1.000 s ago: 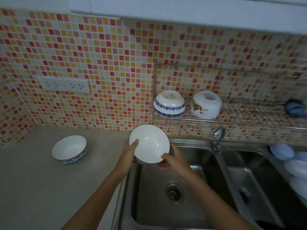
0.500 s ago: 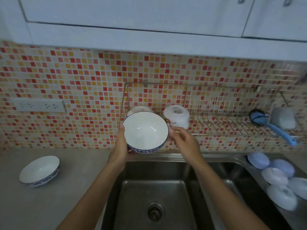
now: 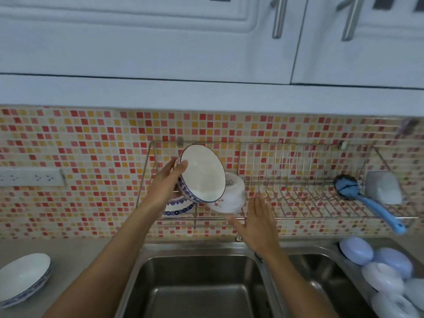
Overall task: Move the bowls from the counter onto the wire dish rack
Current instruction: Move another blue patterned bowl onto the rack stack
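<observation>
My left hand [image 3: 166, 183] grips a white bowl with a blue patterned rim [image 3: 203, 174], tilted on its side over the left end of the wire dish rack [image 3: 298, 198]. Under it on the rack lie an upturned blue-patterned bowl [image 3: 177, 207] and an upturned white bowl with a floral print [image 3: 231, 196]. My right hand [image 3: 257, 220] hovers empty with fingers spread just below the rack's front rail. Another blue-rimmed bowl [image 3: 21, 278] stands upright on the counter at far left.
A blue dish brush [image 3: 367, 198] and a grey cup [image 3: 383, 188] sit at the rack's right end. A double steel sink [image 3: 202, 290] lies below. Several pale blue and white dishes [image 3: 383, 271] are stacked at right. White cabinets hang overhead; a socket strip [image 3: 29, 177] is on the tiled wall.
The bowl has risen to the rack and tipped onto its side. My right hand has let go of it and dropped below the rack; my left hand alone holds it.
</observation>
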`<action>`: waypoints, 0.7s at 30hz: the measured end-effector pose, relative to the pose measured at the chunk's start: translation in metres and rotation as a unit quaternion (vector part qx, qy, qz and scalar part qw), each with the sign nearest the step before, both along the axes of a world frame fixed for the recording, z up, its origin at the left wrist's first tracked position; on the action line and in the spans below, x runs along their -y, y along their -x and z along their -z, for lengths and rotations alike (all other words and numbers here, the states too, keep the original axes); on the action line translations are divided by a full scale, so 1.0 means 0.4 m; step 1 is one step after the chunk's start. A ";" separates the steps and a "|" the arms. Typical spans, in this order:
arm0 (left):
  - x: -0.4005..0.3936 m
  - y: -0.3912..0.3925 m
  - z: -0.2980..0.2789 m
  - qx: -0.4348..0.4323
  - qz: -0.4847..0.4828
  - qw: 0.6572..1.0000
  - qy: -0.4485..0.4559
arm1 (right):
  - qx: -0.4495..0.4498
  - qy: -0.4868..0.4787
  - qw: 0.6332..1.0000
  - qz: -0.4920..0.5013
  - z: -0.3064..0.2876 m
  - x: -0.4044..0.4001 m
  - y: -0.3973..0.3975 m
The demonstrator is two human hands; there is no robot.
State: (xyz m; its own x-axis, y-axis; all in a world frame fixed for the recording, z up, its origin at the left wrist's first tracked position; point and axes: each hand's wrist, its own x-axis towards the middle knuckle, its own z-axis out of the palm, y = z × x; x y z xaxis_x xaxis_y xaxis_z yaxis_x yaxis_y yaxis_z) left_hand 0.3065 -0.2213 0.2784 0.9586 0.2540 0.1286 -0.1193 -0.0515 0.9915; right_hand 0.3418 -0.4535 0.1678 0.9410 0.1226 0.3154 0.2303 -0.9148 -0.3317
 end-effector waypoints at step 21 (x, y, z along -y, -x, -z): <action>0.131 -0.204 0.082 0.192 0.061 0.750 -0.630 | 0.122 0.063 0.990 -0.034 0.060 0.043 -0.024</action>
State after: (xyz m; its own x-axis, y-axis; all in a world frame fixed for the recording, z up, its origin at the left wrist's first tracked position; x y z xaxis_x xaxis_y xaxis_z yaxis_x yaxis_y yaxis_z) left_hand 0.3880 -0.2737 0.2457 0.7954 -0.3880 0.4655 -0.4639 -0.8841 0.0557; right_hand 0.3512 -0.4708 0.1440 0.8273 0.2362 0.5097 0.3518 -0.9252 -0.1423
